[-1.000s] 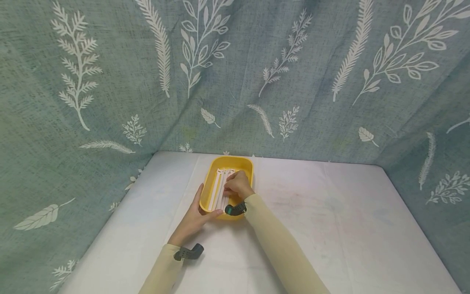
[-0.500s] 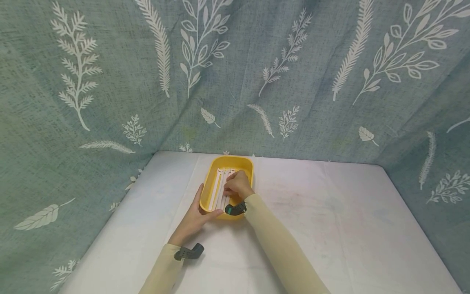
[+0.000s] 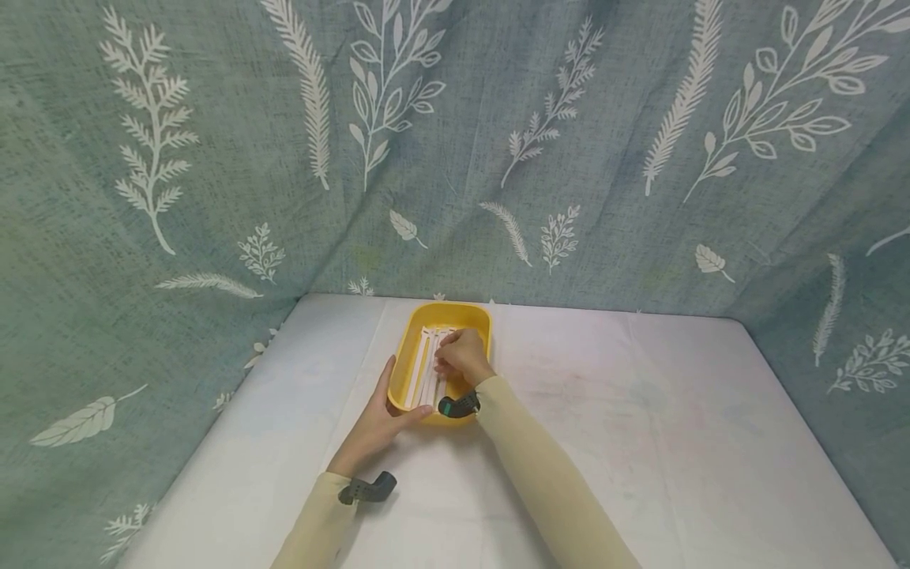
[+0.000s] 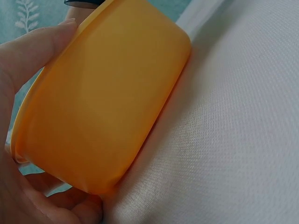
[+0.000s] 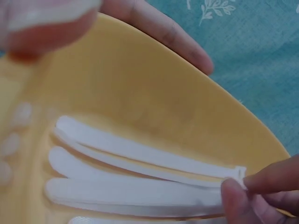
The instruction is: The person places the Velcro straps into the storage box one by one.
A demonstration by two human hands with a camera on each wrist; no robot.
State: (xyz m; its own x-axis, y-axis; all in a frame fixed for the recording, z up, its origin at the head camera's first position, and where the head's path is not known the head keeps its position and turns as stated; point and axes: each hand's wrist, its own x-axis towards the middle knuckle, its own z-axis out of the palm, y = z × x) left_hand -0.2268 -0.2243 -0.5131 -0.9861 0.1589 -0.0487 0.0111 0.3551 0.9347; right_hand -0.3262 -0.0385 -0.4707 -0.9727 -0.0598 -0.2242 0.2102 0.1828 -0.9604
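Observation:
A yellow plastic tub [image 3: 472, 316] stands on the white-covered table, and several long white plastic strips [image 3: 418, 367] lie lengthwise in it. My left hand [image 3: 373, 423] grips its near left corner. In the left wrist view the thumb of that left hand [image 4: 32, 53] lies over the rim and the fingers wrap the tub's wall [image 4: 107, 93]. My right hand [image 3: 464, 357] reaches into the tub. Seen from the right wrist, thumb and finger of the right hand [image 5: 261, 191] pinch the end of a narrow white strip [image 5: 154, 154] that looks two-armed, joined at that end. Part of that end is covered by the fingertips.
A white cloth [image 3: 604, 442] covers the table around the tub. Behind it and at both sides hangs a blue-green curtain [image 3: 455, 158] with white leaf patterns, close to the tub's far end. Dark wrist cameras [image 3: 368, 487] sit on both wrists.

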